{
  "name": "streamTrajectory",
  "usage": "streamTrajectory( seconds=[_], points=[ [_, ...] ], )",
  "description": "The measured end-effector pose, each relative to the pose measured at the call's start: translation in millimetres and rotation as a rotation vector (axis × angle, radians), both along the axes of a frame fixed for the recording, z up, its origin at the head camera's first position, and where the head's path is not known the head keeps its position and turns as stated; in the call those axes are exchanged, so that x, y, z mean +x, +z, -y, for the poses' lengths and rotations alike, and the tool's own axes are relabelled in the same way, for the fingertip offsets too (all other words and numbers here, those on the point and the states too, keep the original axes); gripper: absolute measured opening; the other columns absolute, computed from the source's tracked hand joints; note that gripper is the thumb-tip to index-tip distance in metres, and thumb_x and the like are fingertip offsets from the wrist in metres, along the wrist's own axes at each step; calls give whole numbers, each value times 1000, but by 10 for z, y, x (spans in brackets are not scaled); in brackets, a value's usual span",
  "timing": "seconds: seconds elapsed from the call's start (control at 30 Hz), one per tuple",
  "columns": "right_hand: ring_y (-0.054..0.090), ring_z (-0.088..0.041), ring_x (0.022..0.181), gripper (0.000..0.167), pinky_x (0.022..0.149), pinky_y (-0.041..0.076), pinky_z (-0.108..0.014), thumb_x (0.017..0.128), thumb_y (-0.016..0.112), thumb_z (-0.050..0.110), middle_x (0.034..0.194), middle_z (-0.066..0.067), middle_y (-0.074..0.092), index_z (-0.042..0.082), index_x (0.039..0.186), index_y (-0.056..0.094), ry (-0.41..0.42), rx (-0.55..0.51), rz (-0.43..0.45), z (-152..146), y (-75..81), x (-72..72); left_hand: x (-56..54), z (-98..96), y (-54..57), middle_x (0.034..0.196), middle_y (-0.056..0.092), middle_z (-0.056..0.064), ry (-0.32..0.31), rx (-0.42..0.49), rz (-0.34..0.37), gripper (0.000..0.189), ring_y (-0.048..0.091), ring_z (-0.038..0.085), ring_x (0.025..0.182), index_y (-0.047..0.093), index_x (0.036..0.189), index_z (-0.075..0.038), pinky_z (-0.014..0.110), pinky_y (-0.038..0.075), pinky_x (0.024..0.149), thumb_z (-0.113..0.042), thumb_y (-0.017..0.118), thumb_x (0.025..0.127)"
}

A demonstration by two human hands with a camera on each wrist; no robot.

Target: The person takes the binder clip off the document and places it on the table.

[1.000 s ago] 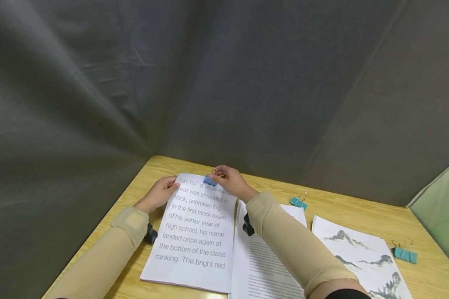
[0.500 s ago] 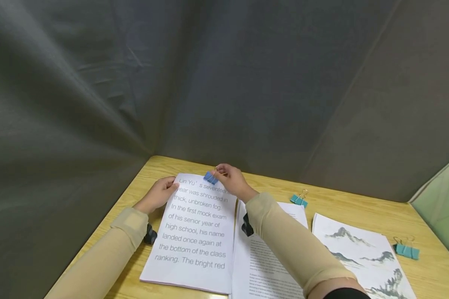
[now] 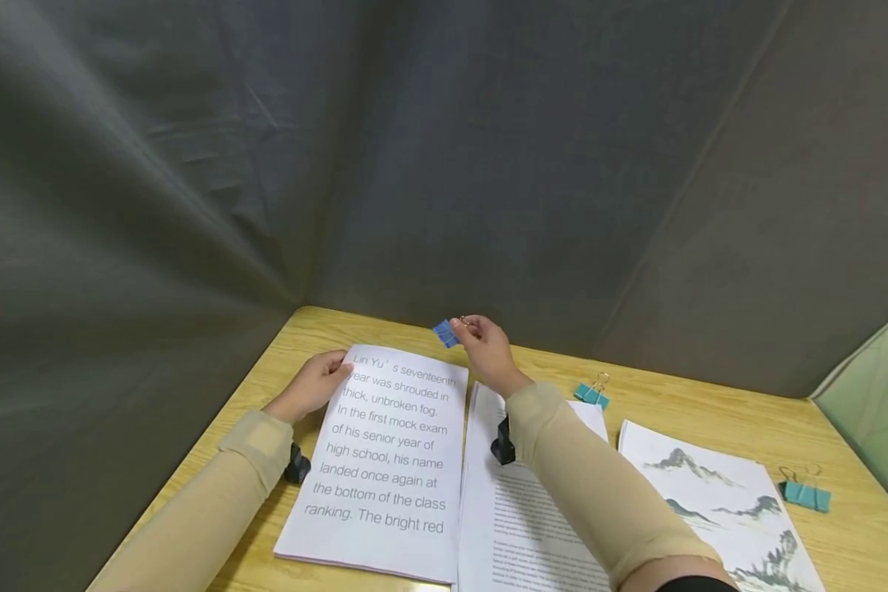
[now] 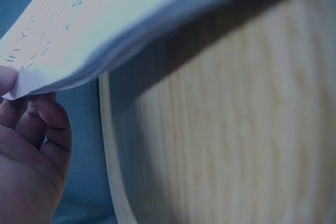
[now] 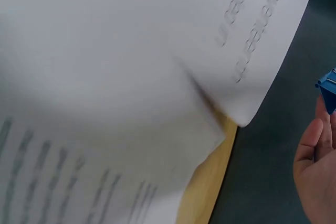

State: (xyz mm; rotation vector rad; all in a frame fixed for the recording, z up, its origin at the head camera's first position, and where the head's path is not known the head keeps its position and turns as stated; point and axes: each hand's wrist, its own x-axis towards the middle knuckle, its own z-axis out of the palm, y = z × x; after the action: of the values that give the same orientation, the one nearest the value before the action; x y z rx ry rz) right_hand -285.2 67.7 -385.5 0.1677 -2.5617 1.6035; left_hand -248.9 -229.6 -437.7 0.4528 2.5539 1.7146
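My left hand [image 3: 312,386] pinches the upper left corner of a stack of large-print paper [image 3: 381,460]; in the left wrist view the thumb lies on top and the fingers beneath, with that corner lifted off the table. Past the stack's top edge, my right hand [image 3: 486,349] holds a blue binder clip [image 3: 446,333] by its wire handles, apart from the paper. Only part of the blue binder clip [image 5: 328,85] shows at the edge of the right wrist view, above the fingertips.
Beside the large-print stack lies a small-print stack [image 3: 533,526], partly under my right forearm. Farther right is a stack with ink mountain pictures [image 3: 710,485]. Two teal binder clips [image 3: 590,395] lie on the wooden table [image 3: 385,329], one by each of these stacks. Dark curtain [image 3: 451,164] hangs behind.
The blue binder clip has come off the top edge of the large-print stack and moved right and up in my right hand. My left hand has stayed at the corner.
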Motion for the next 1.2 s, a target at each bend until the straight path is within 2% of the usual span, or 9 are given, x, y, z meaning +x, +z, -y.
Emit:
streamTrajectory(
  seconds=[0.37,0.6,0.87,1.03,1.2],
  points=[
    [63,-32,110,52,94,50,-45,104,63,41,122,-20,65,-4,130,59,-39,90,21,-238,-185,-29,31,17,9,91,68,13,27,-22,11,22,61,20,72,63,116,7,34,49,69,-7,47,110],
    [60,-32,115,57,97,50,-44,102,65,40,124,-20,63,-6,135,57,-54,69,89,-166,-238,-37,31,44,-14,93,68,13,24,-27,31,23,62,21,75,63,118,7,36,50,72,-8,48,110],
    [61,-30,112,64,84,56,-37,102,66,37,131,-21,61,-8,145,49,-77,75,183,-67,-285,-25,1,58,-38,93,68,13,21,-35,46,24,62,21,76,64,119,7,35,49,74,-8,47,110],
    [61,-30,110,61,92,52,-39,102,66,35,126,-22,63,-10,140,53,-77,121,186,-68,-387,-37,3,53,-78,93,68,11,33,-73,49,23,61,20,74,65,117,4,34,48,73,-8,47,110],
    [60,-33,114,61,96,50,-44,102,65,36,128,-23,63,-9,140,53,-69,132,202,-69,-431,-42,-4,52,-99,94,68,11,26,-80,49,24,61,20,74,65,120,4,35,48,72,-9,47,110]
  ],
)
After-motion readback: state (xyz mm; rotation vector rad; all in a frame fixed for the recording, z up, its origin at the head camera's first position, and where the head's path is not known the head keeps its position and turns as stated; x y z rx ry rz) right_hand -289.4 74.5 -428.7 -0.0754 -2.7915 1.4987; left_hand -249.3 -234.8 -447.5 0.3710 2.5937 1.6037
